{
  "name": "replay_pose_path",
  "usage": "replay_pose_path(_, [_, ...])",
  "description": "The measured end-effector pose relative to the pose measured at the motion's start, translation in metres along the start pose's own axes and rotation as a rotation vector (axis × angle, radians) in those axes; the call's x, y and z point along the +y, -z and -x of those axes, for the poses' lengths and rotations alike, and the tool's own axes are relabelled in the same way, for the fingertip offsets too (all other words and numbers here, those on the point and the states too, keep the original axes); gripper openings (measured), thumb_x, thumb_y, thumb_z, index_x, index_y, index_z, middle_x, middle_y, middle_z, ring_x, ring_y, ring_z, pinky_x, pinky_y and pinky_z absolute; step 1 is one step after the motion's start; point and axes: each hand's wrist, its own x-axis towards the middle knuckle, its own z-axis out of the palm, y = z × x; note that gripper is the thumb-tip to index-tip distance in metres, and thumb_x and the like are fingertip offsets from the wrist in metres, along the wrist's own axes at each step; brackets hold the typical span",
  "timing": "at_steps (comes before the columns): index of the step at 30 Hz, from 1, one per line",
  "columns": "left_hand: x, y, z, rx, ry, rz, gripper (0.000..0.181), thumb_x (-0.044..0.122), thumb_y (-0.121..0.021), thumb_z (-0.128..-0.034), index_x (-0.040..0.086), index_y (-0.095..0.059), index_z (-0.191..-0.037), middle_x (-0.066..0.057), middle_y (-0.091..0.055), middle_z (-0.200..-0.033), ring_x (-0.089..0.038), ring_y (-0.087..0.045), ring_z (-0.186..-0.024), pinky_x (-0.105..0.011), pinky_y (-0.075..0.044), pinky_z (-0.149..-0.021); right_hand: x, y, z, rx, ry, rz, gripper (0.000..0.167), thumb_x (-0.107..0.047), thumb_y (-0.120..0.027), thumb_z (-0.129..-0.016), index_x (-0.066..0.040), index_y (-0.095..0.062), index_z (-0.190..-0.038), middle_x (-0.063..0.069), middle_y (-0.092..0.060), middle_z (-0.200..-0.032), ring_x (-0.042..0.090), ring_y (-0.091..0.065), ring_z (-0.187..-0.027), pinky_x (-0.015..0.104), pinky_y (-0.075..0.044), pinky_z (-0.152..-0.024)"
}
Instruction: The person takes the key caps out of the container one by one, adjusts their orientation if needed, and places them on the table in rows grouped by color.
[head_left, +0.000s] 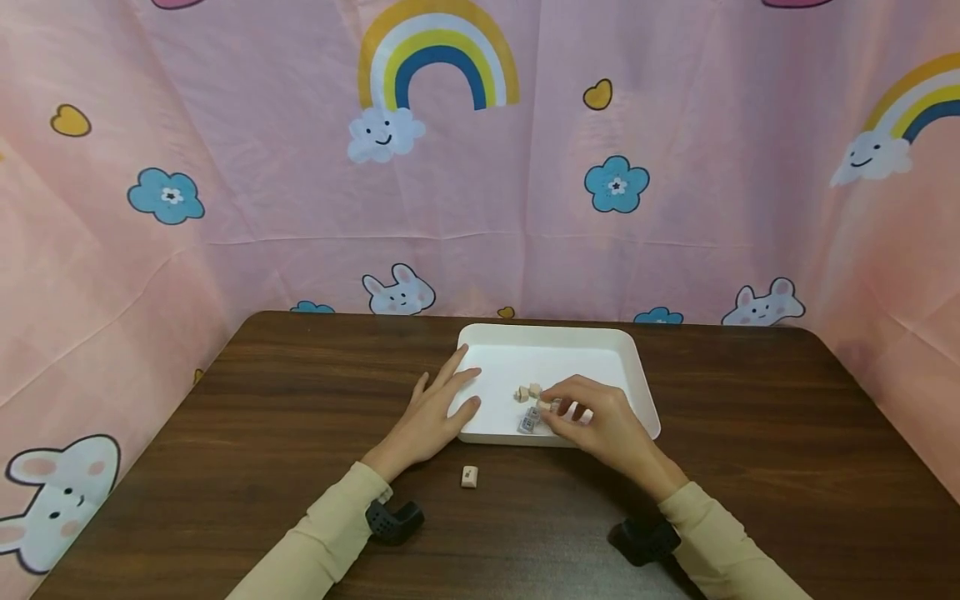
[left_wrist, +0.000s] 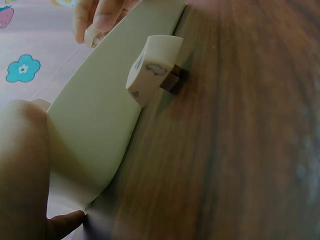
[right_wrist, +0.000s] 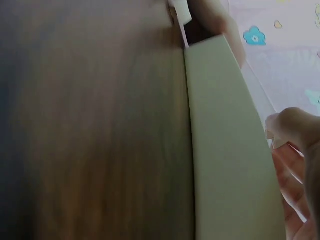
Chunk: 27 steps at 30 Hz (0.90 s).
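Note:
A white tray (head_left: pixel 555 354) sits on the table, with several small keycaps inside. My left hand (head_left: pixel 427 423) rests against the tray's left side, fingers spread and straight. Over the tray's front part, my right hand (head_left: pixel 603 414) pinches a small beige keycap (right_wrist: pixel 278 142) between thumb and fingers; they partly cover it. Close to those fingertips lie grey keycaps (head_left: pixel 528 421) and a pair of beige keycaps (head_left: pixel 534 389). One beige keycap (head_left: pixel 469 477) with a dark mark lies on the table before the tray; it looms large in the left wrist view.
The dark wooden table (head_left: pixel 315 392) extends on both sides of the tray. Its far edge meets a pink curtain (head_left: pixel 480 192) with rainbows, flowers and rabbits. Each wrist wears a black camera band, as on the left (head_left: pixel 395 523). The tray's front wall (left_wrist: pixel 95 120) rises beside the loose keycap.

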Motion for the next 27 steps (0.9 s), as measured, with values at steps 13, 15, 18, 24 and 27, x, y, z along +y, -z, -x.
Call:
replay_pose_path(13, [0.000,0.001,0.001,-0.009,0.010,-0.015,0.049,0.035,-0.051,-0.1078,0.013,-0.049,-0.152,-0.003,-0.013,-0.172,-0.033,-0.038,-0.149,-0.074,-0.006,-0.118,-0.031,-0.023,0.001,-0.032,0.170,-0.140,0.033,0.003,-0.084,-0.079,-0.011,-0.074,-0.106,-0.001,-0.072,-0.096,0.009,-0.067,-0.077,0.017,-0.055,-0.071])
replay_pose_path(15, [0.000,0.001,0.001,-0.012,0.011,-0.015,0.050,0.035,-0.051,-0.1078,0.012,-0.048,-0.152,-0.003,-0.013,-0.172,-0.033,-0.038,-0.149,-0.074,-0.005,-0.118,-0.035,-0.026,0.003,-0.053,0.190,-0.191,0.034,0.004,-0.084,-0.079,-0.011,-0.073,-0.107,0.000,-0.072,-0.096,0.009,-0.066,-0.076,0.016,-0.055,-0.069])
replay_pose_path(18, [0.001,0.001,0.001,-0.018,0.013,-0.014,0.050,0.036,-0.050,-0.1079,0.012,-0.047,-0.152,-0.003,-0.012,-0.172,-0.032,-0.038,-0.149,-0.074,-0.005,-0.118,-0.040,-0.032,0.006,-0.129,0.189,-0.231,0.031,0.002,-0.083,-0.081,-0.011,-0.073,-0.108,-0.001,-0.072,-0.098,0.007,-0.066,-0.077,0.014,-0.054,-0.068])
replay_pose_path(24, [0.001,0.001,0.001,-0.019,0.014,-0.018,0.051,0.036,-0.050,-0.1079,0.013,-0.047,-0.153,-0.003,-0.012,-0.172,-0.033,-0.040,-0.148,-0.074,-0.005,-0.118,-0.041,-0.043,0.016,-0.224,0.132,-0.166,0.021,-0.008,-0.082,-0.086,-0.013,-0.075,-0.106,-0.005,-0.073,-0.100,0.003,-0.064,-0.079,0.012,-0.052,-0.070])
replay_pose_path(27, [0.001,0.001,0.001,-0.014,0.010,-0.016,0.051,0.035,-0.051,-0.1077,0.013,-0.047,-0.153,-0.004,-0.012,-0.172,-0.033,-0.040,-0.148,-0.074,-0.005,-0.118,-0.041,-0.046,0.018,-0.232,0.104,-0.138,0.020,-0.010,-0.083,-0.086,-0.013,-0.076,-0.104,-0.006,-0.073,-0.100,0.003,-0.063,-0.078,0.013,-0.051,-0.069])
